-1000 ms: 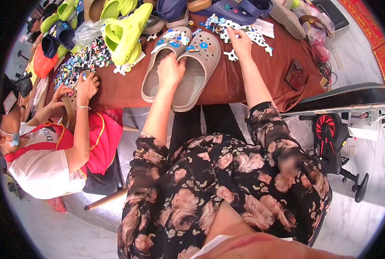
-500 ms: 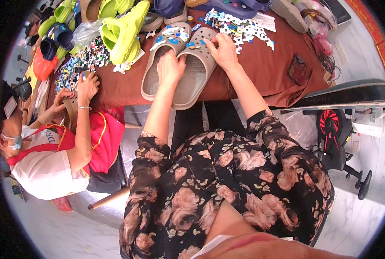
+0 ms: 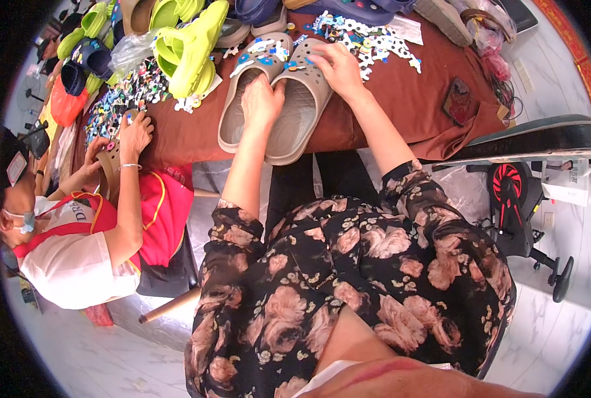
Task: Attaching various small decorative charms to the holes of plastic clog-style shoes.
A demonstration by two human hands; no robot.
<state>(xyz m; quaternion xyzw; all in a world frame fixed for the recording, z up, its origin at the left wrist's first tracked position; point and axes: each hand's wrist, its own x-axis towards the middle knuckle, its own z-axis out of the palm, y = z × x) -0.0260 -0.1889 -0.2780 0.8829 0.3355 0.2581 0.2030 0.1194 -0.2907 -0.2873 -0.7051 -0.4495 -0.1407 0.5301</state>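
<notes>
As the head view showed, a pair of taupe clogs (image 3: 295,111) sat at the near edge of a brown-covered table (image 3: 401,109), toes pointing toward its far side, long axes slanting slightly right. The left hand (image 3: 262,103) grasped their adjoining sides; the right hand (image 3: 339,70) bent its fingers over the right one's toe, any pinch unclear.

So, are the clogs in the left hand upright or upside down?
Upright: the clogs' insoles face up, and charms show on their uppers.
</notes>
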